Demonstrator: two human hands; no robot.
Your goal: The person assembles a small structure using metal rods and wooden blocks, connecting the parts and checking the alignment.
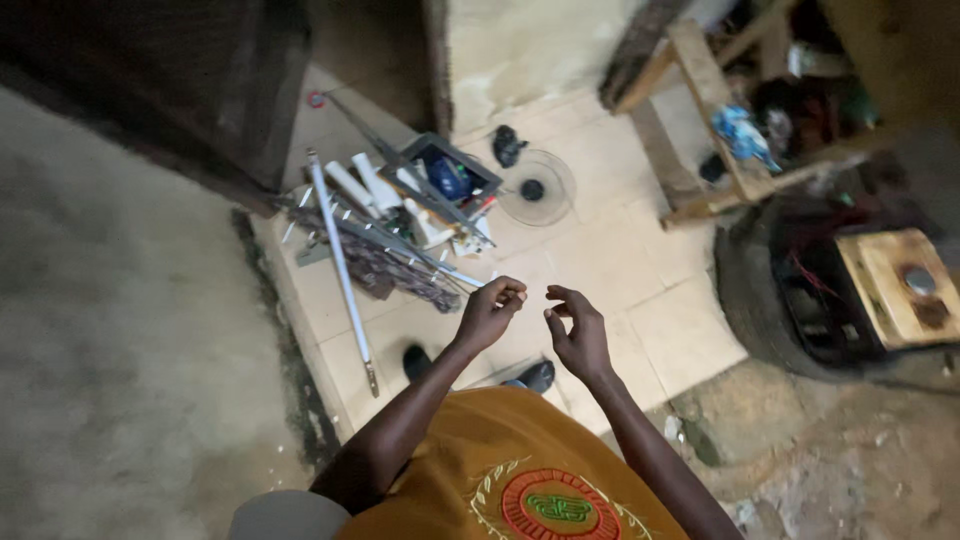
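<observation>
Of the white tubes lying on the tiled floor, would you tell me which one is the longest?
The long white tube at the left of the pile, running from near the dark doorway down towards the left hand. The other white tubes are short stubs in the heap.

Pale tiled floor: white tube, scrap pile, round clear lid, wooden bench frame.

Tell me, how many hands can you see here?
2. The left hand and the right hand are raised close together over the tiled floor, fingers pinched. Whether they hold anything is too small to tell.
</observation>
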